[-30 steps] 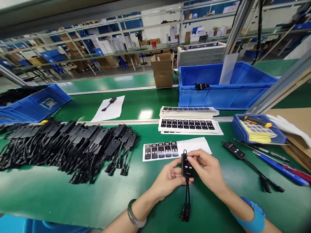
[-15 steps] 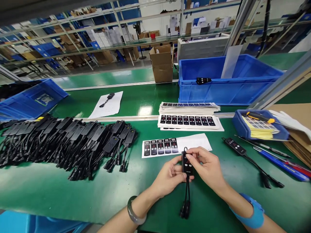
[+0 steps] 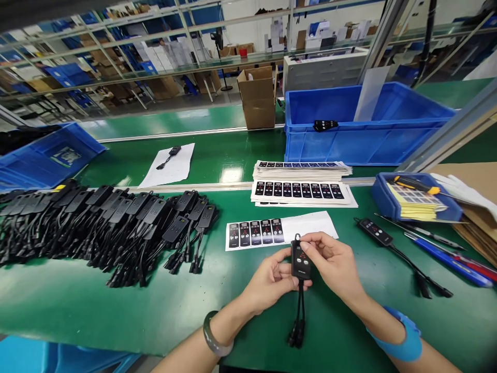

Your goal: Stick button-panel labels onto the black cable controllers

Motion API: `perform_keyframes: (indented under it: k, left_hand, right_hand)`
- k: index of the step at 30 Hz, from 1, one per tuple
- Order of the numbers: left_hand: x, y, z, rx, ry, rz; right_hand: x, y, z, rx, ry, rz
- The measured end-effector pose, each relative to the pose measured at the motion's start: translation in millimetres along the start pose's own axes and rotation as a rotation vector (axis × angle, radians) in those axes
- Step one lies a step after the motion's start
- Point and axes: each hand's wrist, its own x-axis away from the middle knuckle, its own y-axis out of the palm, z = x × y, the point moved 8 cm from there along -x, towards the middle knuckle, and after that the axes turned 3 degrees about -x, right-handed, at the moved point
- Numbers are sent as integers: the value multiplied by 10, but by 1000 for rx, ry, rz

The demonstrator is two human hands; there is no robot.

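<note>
A black controller box [image 3: 300, 263] with a labelled front and two cables hanging down is between my hands. My left hand [image 3: 272, 280] grips its left side and lower end, thumb near the cable exit. The right hand [image 3: 330, 261] has its thumb and finger on the upper right corner of the box; its other fingers are curled. Just beyond lies a label sheet [image 3: 303, 228] with several black labels on its left part and bare backing on the right. A similar controller [image 3: 375, 231] with a label lies to the right.
Many black controllers [image 3: 128, 212] with cables are heaped at left. Stacked label sheets [image 3: 298, 191] lie behind the hands. A large blue bin [image 3: 349, 142] stands at the back; a small blue tray [image 3: 382, 199], tweezers [image 3: 399, 225] and a blue-handled tool [image 3: 450, 261] are at right.
The right thumb has shifted up and right on the box, uncovering more of its front label. My left hand keeps its hold. The whole view has shifted slightly.
</note>
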Motion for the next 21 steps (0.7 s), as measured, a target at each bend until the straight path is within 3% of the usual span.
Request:
perform_keyframes:
  k: [10,21]
  left_hand:
    - [17,49,29,25,-20,-25]
    - [-1,20,9,15,3,-15]
  right_hand:
    - [26,-12,-107,87,-147,-12]
    - [45,-13,-71,120,-164,-10]
